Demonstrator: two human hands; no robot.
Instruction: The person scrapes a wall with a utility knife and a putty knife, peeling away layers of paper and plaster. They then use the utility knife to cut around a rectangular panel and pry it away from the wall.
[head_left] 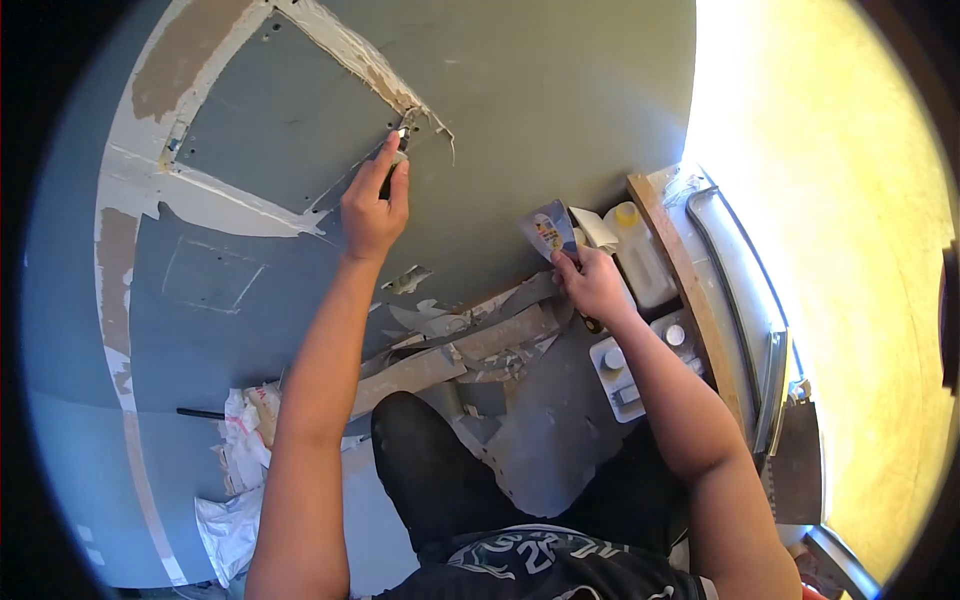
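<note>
putty knife [549, 232], blade toward 11 o'clock, clamped in right hand [592, 283]; left hand [373, 205] fingers pinch scraper [400, 140] at 12 o'clock; capped jug [640, 255], contents indiscernible.

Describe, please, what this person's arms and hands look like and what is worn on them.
Both arms are bare from the top of the frame's view of them down to the fingers: no sleeves, gloves, watch or rings show on the left hand or the right hand. A black shirt with a pale printed design covers the torso, above dark trousers.

The black shirt [545, 562] has pale marks that look like numbers, too blurry to read; the scraper's label [549, 232] is too small to read.
</note>
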